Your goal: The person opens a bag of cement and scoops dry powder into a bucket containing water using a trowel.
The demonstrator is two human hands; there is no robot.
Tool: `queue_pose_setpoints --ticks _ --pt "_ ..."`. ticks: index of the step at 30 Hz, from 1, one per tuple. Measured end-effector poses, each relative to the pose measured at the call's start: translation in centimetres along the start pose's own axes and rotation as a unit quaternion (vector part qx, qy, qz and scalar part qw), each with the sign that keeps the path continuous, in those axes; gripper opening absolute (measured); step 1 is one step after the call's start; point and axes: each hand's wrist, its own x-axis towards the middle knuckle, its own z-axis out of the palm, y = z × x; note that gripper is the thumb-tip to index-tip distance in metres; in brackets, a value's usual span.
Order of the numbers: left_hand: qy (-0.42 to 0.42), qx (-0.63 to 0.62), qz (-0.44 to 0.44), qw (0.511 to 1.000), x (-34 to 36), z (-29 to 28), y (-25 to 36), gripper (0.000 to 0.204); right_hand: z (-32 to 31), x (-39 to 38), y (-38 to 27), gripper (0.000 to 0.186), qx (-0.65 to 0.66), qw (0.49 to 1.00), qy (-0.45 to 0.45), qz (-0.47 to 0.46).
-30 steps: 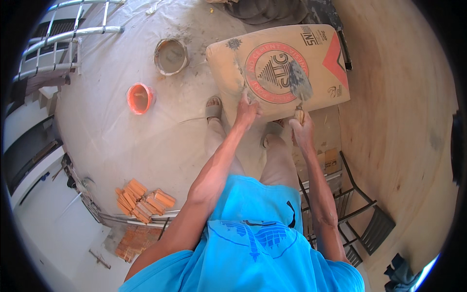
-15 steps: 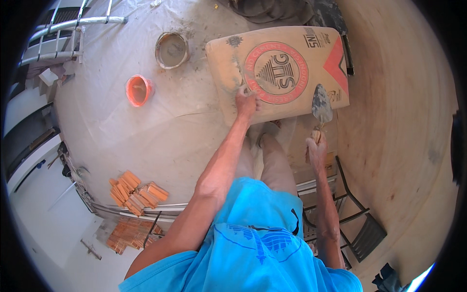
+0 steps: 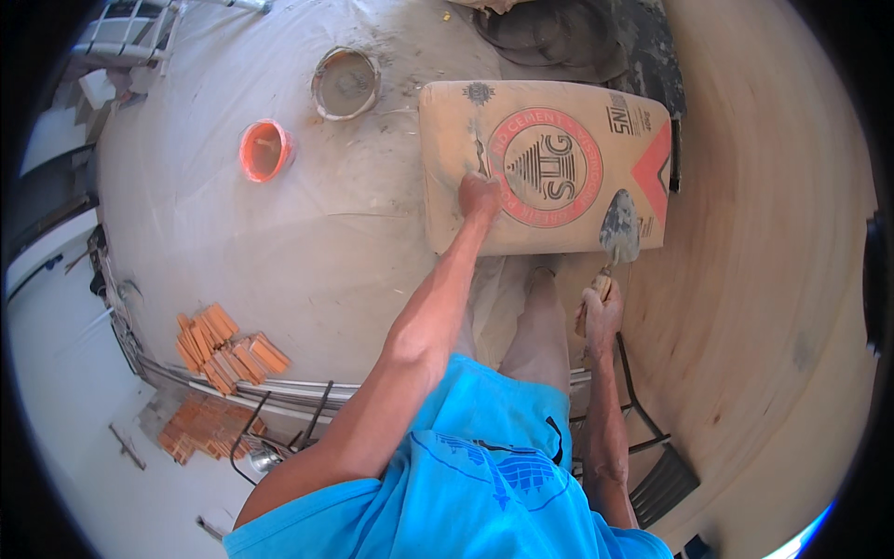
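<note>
Paper cement sack (image 3: 549,168) | left hand (image 3: 479,197) grip pinching its edge | right hand (image 3: 601,312) grip holding trowel (image 3: 617,233)

My left arm is stretched far forward, nearly straight, forearm running up the middle of the view. My left hand (image 3: 479,197) is palm down with the fingers curled, pressing at the end of that reach. My right arm hangs lower and closer in, elbow bent. My right hand (image 3: 601,307) is closed in a fist-like grip, knuckles up, wrist straight.
</note>
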Motion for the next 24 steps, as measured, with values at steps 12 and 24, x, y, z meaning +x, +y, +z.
queue_pose_setpoints --ticks 12,24 --pt "0.015 0.215 0.091 0.972 1.1 -1.1 1.4 0.025 -6.3 8.1 -0.5 0.019 0.028 0.995 -0.093 -0.01" --pt "0.16 0.241 0.214 0.933 -1.1 0.6 0.7 0.016 -9.3 10.2 0.4 0.017 -0.013 0.992 -0.126 0.017"
